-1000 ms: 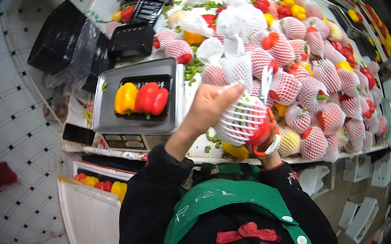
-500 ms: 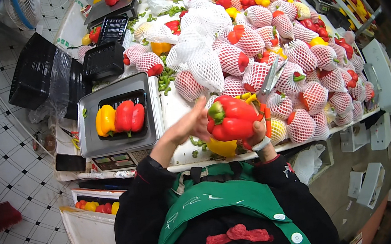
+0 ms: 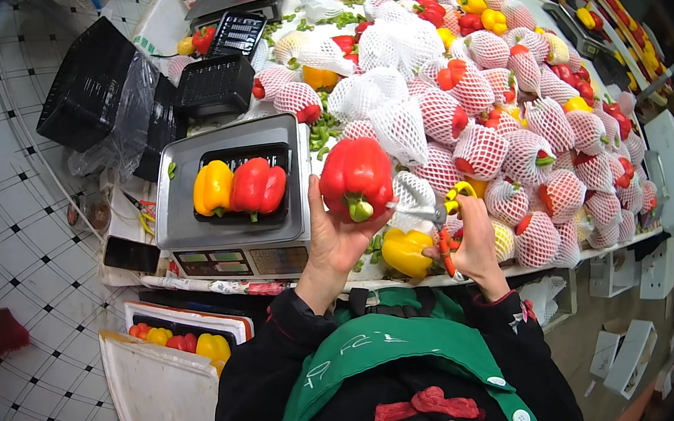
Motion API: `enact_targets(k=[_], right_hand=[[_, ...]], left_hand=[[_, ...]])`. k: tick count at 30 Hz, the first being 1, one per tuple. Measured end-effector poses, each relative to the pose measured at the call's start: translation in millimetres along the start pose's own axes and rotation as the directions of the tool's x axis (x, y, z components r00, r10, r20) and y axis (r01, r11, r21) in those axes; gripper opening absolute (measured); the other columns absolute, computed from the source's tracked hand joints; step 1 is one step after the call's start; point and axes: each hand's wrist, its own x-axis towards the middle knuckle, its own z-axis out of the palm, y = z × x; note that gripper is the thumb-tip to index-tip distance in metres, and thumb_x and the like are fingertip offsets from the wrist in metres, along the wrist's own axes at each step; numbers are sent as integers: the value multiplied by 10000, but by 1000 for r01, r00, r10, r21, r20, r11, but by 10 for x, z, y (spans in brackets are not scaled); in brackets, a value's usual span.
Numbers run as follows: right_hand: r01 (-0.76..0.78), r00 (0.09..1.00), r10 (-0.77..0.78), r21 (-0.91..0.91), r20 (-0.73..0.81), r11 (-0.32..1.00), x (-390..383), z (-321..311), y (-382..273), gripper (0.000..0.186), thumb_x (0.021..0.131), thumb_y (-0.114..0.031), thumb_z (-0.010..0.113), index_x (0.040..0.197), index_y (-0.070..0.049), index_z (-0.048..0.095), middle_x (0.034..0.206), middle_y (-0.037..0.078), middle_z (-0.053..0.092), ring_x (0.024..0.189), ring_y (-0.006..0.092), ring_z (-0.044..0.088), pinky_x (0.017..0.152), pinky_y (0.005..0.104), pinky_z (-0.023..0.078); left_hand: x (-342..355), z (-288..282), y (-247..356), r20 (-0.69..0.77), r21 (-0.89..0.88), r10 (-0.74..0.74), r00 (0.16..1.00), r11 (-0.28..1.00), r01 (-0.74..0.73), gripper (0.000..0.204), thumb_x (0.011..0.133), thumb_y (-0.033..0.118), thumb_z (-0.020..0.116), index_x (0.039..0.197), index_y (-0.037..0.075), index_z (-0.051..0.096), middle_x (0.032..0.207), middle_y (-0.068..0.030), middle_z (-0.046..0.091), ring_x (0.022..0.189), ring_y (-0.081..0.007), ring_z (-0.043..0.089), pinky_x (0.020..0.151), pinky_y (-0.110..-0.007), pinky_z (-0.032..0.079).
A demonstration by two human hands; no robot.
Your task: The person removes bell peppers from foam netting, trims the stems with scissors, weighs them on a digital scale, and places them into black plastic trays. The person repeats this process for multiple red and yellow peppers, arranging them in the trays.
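A large red bell pepper [image 3: 356,173] rests in my left hand [image 3: 331,246], its cut green stem turned down toward me. My right hand [image 3: 476,242] is closed round the handles of pruning shears [image 3: 440,215], one yellow and one orange. The metal blades point left, near the pepper's stem; whether they touch it I cannot tell. Below the blades, a yellow bell pepper [image 3: 406,253] lies at the table's front edge. To the left, a black tray [image 3: 278,154] on a scale [image 3: 180,164] holds one yellow and one red pepper.
A heap of peppers in foam nets [image 3: 481,151] covers the table's right side, with loose white nets [image 3: 396,43] behind my left hand. Stacked black trays [image 3: 90,85] stand at left. A phone [image 3: 131,254] lies by the scale. An open foam box [image 3: 187,326] of peppers sits below.
The red pepper has passed from my right hand to my left, and its stem now faces down. The shears have turned in my right hand, blades toward the pepper. The view has shifted.
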Motion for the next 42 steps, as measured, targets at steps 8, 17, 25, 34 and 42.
enact_targets(k=[8, 17, 25, 34, 42], right_hand=[[45, 997, -40, -100, 59, 994, 44, 151, -67, 733, 567, -522, 811, 1003, -8, 520, 829, 102, 512, 794, 285, 502, 682, 381, 396], [62, 995, -54, -107, 82, 992, 38, 200, -86, 578, 591, -524, 795, 784, -48, 529, 681, 85, 483, 636, 267, 502, 565, 376, 380], [75, 986, -79, 34, 150, 997, 15, 194, 43, 576, 608, -543, 775, 743, -54, 501, 642, 104, 467, 614, 293, 501, 558, 397, 372], [82, 991, -69, -113, 118, 990, -122, 164, 94, 500, 682, -496, 754, 716, -59, 512, 558, 92, 477, 507, 280, 514, 485, 389, 384], [-113, 991, 132, -426, 15, 898, -16, 159, 610, 395, 687, -319, 762, 829, -22, 544, 751, 182, 598, 678, 364, 600, 571, 448, 468]], left_hand=[[-51, 29, -110, -28, -59, 193, 981, 979, -195, 736, 857, 611, 523, 1353, 85, 384, 1285, -158, 489, 1166, -326, 503, 978, -488, 421], [-95, 46, -169, -62, 26, 224, 973, 974, -223, 719, 832, 564, 602, 1340, 102, 389, 1318, -148, 459, 1201, -328, 472, 1024, -557, 383], [-43, -32, -205, -52, -47, 160, 986, 986, -162, 683, 841, 566, 583, 1311, 97, 423, 1289, -145, 487, 1180, -317, 487, 1001, -530, 414], [-144, 72, -186, -63, 130, 315, 947, 944, -305, 704, 827, 525, 636, 1330, 97, 394, 1296, -114, 471, 1178, -287, 483, 984, -499, 435], [-376, 46, 20, 70, 380, 474, 878, 801, -462, 696, 829, 289, 705, 1361, 174, 271, 1293, -54, 419, 1183, -208, 462, 927, -427, 454]])
